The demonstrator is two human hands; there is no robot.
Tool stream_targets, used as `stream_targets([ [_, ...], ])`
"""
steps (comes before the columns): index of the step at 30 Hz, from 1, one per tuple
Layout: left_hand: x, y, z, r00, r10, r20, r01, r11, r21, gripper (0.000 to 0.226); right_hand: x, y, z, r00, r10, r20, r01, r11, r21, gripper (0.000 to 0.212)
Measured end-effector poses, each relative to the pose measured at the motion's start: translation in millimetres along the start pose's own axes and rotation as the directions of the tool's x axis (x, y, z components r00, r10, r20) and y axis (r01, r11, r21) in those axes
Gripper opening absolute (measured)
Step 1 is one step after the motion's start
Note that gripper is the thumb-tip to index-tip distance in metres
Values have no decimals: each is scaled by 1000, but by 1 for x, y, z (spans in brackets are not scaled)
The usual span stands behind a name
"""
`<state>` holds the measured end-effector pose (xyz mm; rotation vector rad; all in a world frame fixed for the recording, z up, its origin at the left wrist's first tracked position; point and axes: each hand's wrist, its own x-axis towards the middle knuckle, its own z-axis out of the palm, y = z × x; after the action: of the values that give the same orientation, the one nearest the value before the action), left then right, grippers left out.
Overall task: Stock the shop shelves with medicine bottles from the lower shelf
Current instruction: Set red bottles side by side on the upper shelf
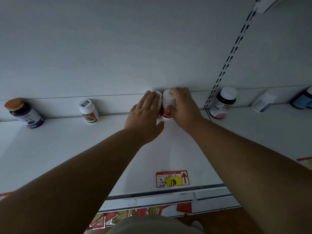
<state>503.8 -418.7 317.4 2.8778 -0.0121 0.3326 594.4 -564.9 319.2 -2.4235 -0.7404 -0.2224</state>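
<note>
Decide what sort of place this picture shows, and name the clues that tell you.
Probably a pharmacy or health shop. A white shelf holds spaced medicine bottles such as the purple-label bottle, a handwritten price tag sits at its front edge, and slotted shelving uprights run up the back wall.

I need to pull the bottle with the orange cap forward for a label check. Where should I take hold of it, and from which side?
Grip the purple-labelled bottle round its body just under the orange cap, coming from the front. It stands upright against the back panel, so the rear is blocked, and both its sides look free of neighbours.
</note>
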Motion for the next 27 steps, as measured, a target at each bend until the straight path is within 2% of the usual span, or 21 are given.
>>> stream_targets([
  [4, -10, 8, -4, 1000, 5, -14, -5, 1000, 14, 88, -7, -7, -10, 995, 96, 39, -98, 994, 53, 68],
  [7, -28, 19, -8, 996, -49, -68, 47, 998, -32, 86, -21, -12, -18, 995, 96, 22, -98, 993, 61, 74],
  [10, -54, 33, -17, 992, -104, -75, 101, 994, -49, 84, -42, -22, -27, 998, 57, -5, -57, 996, 63, 69],
  [14, -105, 50, -30, 978, -191, -84, 187, 981, -56, 82, -78, -45, -35, 997, -70, -34, 73, 992, 103, 57],
  [19, -191, 67, -44, 951, -301, -73, 299, 954, -37, 78, -136, -92, -40, 978, -205, -26, 205, 946, 252, 46],
  [22, -243, 61, -55, 935, -351, -54, 349, 936, -51, 75, -175, -126, -39, 969, -248, 8, 235, 924, 302, 40],
  [27, -307, 29, -70, 931, -355, -84, 348, 933, -89, 62, -223, -183, -27, 958, -283, 37, 260, 919, 297, 34],
])
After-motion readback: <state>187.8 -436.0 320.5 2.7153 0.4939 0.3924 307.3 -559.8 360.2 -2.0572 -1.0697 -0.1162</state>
